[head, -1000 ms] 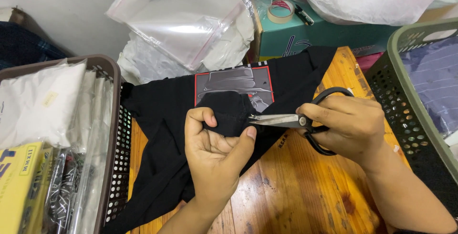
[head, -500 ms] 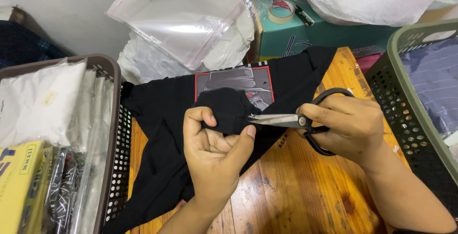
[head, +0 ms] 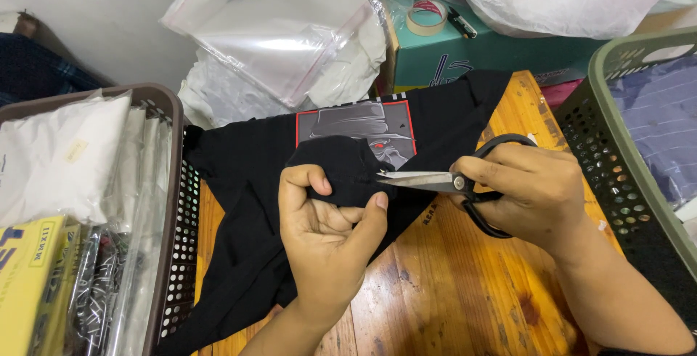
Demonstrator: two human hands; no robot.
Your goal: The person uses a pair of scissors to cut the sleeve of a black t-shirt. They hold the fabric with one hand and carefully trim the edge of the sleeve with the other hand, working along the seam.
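A black T-shirt (head: pixel 247 181) with a red-framed grey print lies spread over a wooden table (head: pixel 450 283). My left hand (head: pixel 327 232) pinches a fold of the black cloth between thumb and fingers, lifting it a little. My right hand (head: pixel 534 192) grips black-handled scissors (head: pixel 450 181). Their steel blades point left, and the tips touch the pinched fold beside my left thumb. The blades look nearly closed.
A brown perforated basket (head: pixel 170 203) with white and yellow packets stands at the left. A green basket (head: pixel 617 152) holding blue cloth stands at the right. Behind the shirt are clear plastic bags (head: pixel 276 36), a teal box (head: pixel 508 47) and a tape roll (head: pixel 426 16).
The scissors' tips have stayed at the fold; both hands have barely shifted. The pinched cloth has bunched slightly higher over the print.
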